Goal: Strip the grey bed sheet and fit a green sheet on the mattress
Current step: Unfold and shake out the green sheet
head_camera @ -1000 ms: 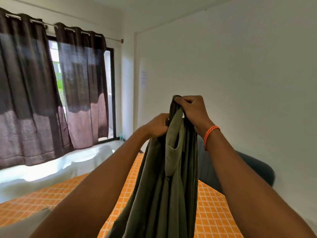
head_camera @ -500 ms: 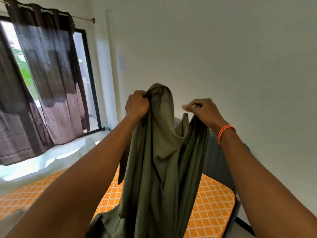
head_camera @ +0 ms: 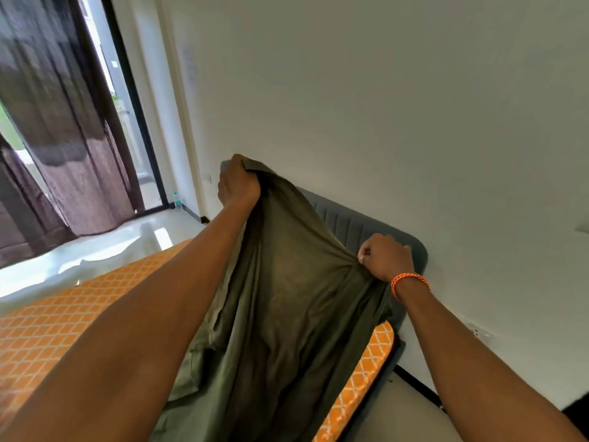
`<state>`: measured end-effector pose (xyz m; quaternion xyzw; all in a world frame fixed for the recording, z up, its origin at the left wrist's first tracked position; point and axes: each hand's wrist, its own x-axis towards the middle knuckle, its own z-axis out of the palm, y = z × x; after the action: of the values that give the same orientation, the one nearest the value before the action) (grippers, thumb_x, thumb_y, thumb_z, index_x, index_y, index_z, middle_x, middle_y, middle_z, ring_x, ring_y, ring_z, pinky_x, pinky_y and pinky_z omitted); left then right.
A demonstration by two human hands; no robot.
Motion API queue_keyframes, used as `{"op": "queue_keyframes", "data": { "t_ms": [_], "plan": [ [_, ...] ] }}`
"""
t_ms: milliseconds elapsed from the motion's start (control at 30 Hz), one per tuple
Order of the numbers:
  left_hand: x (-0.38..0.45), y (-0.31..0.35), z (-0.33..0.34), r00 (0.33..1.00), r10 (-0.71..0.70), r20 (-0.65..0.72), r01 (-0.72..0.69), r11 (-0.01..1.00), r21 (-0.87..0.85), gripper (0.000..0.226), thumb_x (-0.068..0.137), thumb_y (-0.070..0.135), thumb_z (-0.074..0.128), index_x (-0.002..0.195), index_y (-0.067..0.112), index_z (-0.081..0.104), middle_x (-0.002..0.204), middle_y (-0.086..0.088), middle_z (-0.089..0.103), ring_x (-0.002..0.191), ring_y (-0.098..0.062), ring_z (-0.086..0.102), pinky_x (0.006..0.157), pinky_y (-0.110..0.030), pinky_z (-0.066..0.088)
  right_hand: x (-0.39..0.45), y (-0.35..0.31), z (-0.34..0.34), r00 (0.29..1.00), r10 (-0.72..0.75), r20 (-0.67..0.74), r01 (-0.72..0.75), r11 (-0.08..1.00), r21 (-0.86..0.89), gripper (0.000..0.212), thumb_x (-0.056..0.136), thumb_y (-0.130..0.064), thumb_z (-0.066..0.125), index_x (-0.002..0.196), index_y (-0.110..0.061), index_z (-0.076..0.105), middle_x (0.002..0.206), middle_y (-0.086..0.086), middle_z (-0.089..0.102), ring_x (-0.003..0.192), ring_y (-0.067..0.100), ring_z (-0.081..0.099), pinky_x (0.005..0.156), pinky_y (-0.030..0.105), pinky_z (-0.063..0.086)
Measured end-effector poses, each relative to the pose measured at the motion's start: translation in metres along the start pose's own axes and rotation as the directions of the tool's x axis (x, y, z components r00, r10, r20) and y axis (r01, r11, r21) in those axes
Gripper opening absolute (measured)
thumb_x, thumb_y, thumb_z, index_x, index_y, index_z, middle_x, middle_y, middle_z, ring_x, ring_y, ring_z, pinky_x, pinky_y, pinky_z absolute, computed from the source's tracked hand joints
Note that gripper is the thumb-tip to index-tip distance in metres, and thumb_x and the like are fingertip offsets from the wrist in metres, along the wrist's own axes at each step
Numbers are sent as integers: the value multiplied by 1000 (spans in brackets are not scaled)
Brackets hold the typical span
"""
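Two hands: both grip the green sheet (head_camera: 287,282) and hold it up above the mattress (head_camera: 63,323).
Left hand (head_camera: 237,186): raised high over the mattress, fingers clenched round a bunched edge of the sheet.
Right hand (head_camera: 387,258): lower, in front of the headboard (head_camera: 350,223), fingers pinching a gathered fold; an orange wristband (head_camera: 409,281) sits on that wrist.
Green sheet: stretched between the two hands, the rest hanging in folds down onto the mattress at its headboard end.
Reason for the hold: judged, the hands are set apart to open the cloth out and find an edge or corner before spreading it.
Mattress: orange with a white lattice pattern, bare wherever it shows; no grey sheet is seen on it.
Stage: stripping looks finished; fitting is only starting, and no corner is tucked yet.
Headboard: grey, padded, against the white wall (head_camera: 414,106).
Beyond the mattress: dark curtains (head_camera: 63,138) hang at a glass door.
Risk: the bunched cloth could go on twisted or skewed.
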<state>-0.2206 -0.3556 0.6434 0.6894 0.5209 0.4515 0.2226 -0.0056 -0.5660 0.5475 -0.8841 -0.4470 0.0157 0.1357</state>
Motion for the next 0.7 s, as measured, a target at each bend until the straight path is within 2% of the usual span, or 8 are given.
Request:
{"op": "queue_keyframes", "data": {
  "t_ms": [100,167,233,333,400,467,600,700],
  "plan": [
    [-4,-1,37,999,-30,-27,30,1000,-9,22,108,20,40,121,17,58,118,-9,67,100,-26,62,87,-38,48,18,34,16,995,50,-88,-42,996,82,21,92,-23,62,76,-27,76,85,-3,73,87,25,68,95,49,51],
    [-6,-3,60,998,-28,-55,29,1000,2,21,108,20,40,120,18,57,115,-9,68,103,-31,66,91,-45,53,30,50,27,990,58,-131,-44,993,105,21,94,-23,61,80,-26,78,86,-2,74,84,24,68,90,45,54],
    [-3,-7,86,995,-16,-94,16,1000,5,21,106,18,40,117,17,57,112,-10,69,101,-33,67,88,-48,54,46,65,38,984,69,-162,-51,992,112,19,93,-24,64,84,-27,79,90,-2,75,86,25,69,88,43,55],
    [1,-13,125,989,-17,-147,23,999,41,20,105,14,42,117,14,58,111,-9,70,99,-30,65,78,-41,44,71,87,59,978,111,-174,-92,989,112,17,91,-23,65,87,-27,81,93,0,76,87,28,70,78,38,58],
    [7,-14,153,979,-35,-201,51,996,75,20,107,14,43,119,12,58,110,-6,68,94,-22,61,78,-36,41,90,106,73,966,174,-193,-160,983,86,19,89,-20,61,86,-22,79,90,6,74,80,32,70,69,35,57],
    [17,-20,180,969,-40,-245,66,993,96,18,108,14,45,121,12,58,109,-4,68,97,-22,63,78,-33,40,107,126,83,952,230,-202,-226,973,45,16,90,-16,62,87,-17,77,88,10,72,79,35,69,66,34,52],
    [50,-42,247,968,-42,-247,80,986,146,17,109,17,48,124,15,56,109,-6,70,101,-28,69,77,-34,41,158,178,119,937,296,-186,-300,954,6,16,100,-23,64,102,-15,77,102,15,74,95,38,68,74,36,47],
    [72,-62,296,978,-56,-199,99,973,211,18,110,19,48,125,14,57,109,-7,70,100,-27,69,76,-33,42,197,200,154,950,309,-38,-306,949,70,38,103,-33,62,138,-18,64,134,14,67,123,38,62,98,46,50]
  ]
}}
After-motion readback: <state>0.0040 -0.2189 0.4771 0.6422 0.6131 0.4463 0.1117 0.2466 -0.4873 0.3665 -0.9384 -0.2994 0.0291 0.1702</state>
